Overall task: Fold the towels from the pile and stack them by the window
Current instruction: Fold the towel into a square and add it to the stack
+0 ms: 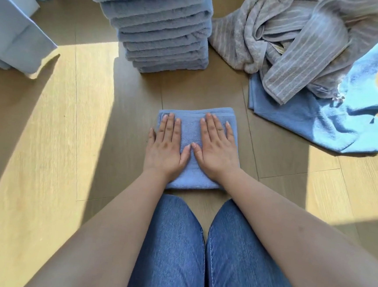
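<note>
We press our left hand [163, 148] and right hand [217, 152] flat on the folded blue towel [190, 129], fingers [170, 128] straight, slightly apart, gripping nothing. It lies on the floor [70, 133] just ahead of our knees, its long axis running from us toward the tall stack [161, 31]. Most seems done. A striped grey towel [302, 38] and a loose blue towel [311, 122] remain unfolded, and this one is not yet stacked.
</note>
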`<state>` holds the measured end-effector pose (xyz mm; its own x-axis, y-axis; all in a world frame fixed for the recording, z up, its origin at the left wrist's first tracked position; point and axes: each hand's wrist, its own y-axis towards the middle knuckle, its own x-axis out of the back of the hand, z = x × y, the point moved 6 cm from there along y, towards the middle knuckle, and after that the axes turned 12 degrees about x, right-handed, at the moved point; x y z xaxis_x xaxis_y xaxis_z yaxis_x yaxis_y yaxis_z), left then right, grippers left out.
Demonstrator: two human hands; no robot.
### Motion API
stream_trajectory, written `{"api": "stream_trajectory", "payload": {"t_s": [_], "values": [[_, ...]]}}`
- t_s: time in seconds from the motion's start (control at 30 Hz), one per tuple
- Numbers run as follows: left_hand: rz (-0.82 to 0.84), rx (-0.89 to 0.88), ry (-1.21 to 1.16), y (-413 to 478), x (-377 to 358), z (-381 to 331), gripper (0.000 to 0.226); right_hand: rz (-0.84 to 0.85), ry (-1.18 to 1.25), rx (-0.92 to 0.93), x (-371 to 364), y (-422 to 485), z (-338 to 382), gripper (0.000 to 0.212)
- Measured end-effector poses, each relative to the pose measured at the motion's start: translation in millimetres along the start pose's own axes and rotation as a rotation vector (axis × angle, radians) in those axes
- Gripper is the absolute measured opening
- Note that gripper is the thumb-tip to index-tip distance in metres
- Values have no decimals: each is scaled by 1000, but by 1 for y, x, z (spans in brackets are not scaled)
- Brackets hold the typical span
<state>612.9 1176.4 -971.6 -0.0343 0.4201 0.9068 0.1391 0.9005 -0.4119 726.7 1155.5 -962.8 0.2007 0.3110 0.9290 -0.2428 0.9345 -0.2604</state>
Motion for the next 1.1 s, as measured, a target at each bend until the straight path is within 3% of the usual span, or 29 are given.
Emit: {"api": "stream_trajectory", "payload": {"t_s": [0.1, 0.23, 0.37, 0.47, 0.57, 0.67, 0.87, 1.1], "values": [[23, 91, -7, -4, 2, 7, 72, 41, 39, -133, 0, -11, -13, 70], [84, 394, -131, -17, 6, 38, 72, 63, 257, -403, 2, -39, -25, 72], [186, 452, -412, -29, 9, 35, 46, 90, 405, -442, 12, -46, -23, 77], [345, 603, -731, -39, 2, 35, 65, 131, 648, -466, 11, -55, -18, 88], [446, 659, -935, -41, 1, 37, 78, 88, 722, -455, 14, -61, -18, 87], [455, 592, -1123, -44, 10, 31, 51, 7, 728, -429, 22, -63, -18, 77], [260, 238, -1135, -53, 44, 22, 68, -94, 667, -331, 43, -59, -9, 62], [138, 81, -1079, -62, 94, 23, 44, -253, 674, -221, 95, -50, 0, 55]]}}
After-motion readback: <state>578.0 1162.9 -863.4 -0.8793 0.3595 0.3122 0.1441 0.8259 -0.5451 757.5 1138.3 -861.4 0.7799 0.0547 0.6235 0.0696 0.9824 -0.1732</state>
